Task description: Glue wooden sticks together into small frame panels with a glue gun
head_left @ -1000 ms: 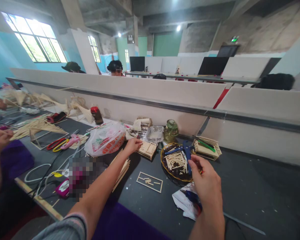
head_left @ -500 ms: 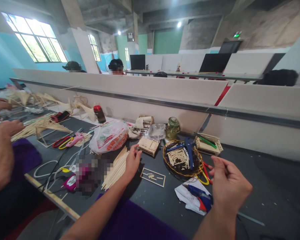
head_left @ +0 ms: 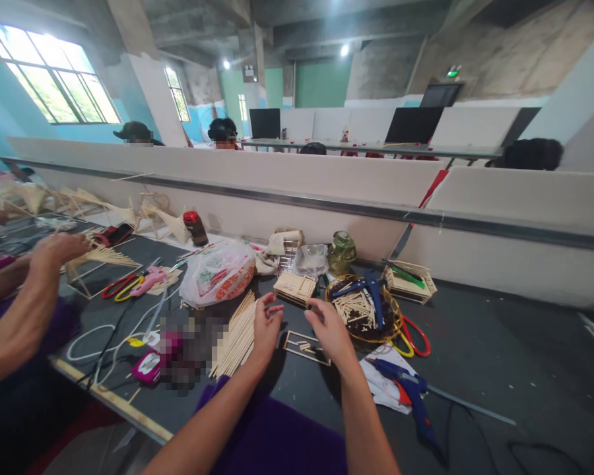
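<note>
Both hands hover over the desk on either side of a small rectangular stick frame (head_left: 290, 344) with several short stick pieces lying inside it. My left hand (head_left: 267, 323) is by the frame's left end, fingers loosely curled and apart, with nothing visible in them. My right hand (head_left: 332, 333) reaches over the frame's right end, partly hiding it; its thumb and forefinger are apart and look empty. Just beyond the fingers sits a small wooden stick-built box (head_left: 295, 287). A bundle of long wooden sticks (head_left: 237, 333) lies left of my left hand.
To the right are a basket (head_left: 393, 336) of short sticks with a blue tool on top, red-and-yellow scissors (head_left: 418, 336), and a blue glue gun (head_left: 410, 386) on white paper. A plastic bag (head_left: 218, 274) and green jar (head_left: 342, 253) stand behind. A co-worker's arm (head_left: 34, 297) is at left.
My right hand has moved left from beside the glue gun to the stick frame, its fingers opening. My left hand stays nearly in place. The co-worker's hand has moved right over their sticks.
</note>
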Available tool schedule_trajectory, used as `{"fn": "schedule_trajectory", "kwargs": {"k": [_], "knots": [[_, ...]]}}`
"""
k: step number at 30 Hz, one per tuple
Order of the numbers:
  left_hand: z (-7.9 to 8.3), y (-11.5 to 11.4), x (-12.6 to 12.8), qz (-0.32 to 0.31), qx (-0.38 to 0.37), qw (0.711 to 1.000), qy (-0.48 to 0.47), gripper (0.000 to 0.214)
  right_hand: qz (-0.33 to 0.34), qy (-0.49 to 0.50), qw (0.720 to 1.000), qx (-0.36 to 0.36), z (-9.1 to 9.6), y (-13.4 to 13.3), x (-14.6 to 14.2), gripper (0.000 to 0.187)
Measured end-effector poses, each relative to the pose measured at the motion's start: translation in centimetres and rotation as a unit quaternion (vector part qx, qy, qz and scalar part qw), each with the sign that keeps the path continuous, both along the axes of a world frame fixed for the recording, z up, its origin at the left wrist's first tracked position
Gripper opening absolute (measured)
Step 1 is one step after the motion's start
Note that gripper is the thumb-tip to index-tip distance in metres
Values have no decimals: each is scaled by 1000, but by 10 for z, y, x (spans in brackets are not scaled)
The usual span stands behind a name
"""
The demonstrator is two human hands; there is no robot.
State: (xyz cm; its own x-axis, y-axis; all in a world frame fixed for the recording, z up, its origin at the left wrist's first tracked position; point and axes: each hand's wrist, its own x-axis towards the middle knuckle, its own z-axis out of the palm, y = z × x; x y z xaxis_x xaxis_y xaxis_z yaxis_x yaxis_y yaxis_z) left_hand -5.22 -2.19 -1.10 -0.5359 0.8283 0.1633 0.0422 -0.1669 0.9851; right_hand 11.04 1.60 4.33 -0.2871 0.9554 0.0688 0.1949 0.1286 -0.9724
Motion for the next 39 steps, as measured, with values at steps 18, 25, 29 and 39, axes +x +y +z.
{"fn": "schedule_trajectory", "kwargs": {"k": [18,25,29,39], "knots": [[3,93,-63,-47,-112,956,265,17,22,121,971,-204,-38,20,-98,30],[8,98,-62,-60,-124,933,332,11,-13,112,980,-162,-15,1,-38,40],[9,95,-62,-43,-116,930,347,14,-50,70,992,-92,-1,-8,8,40],[0,53,-51,36,-141,866,478,24,-69,-160,975,140,-10,5,20,28]]}}
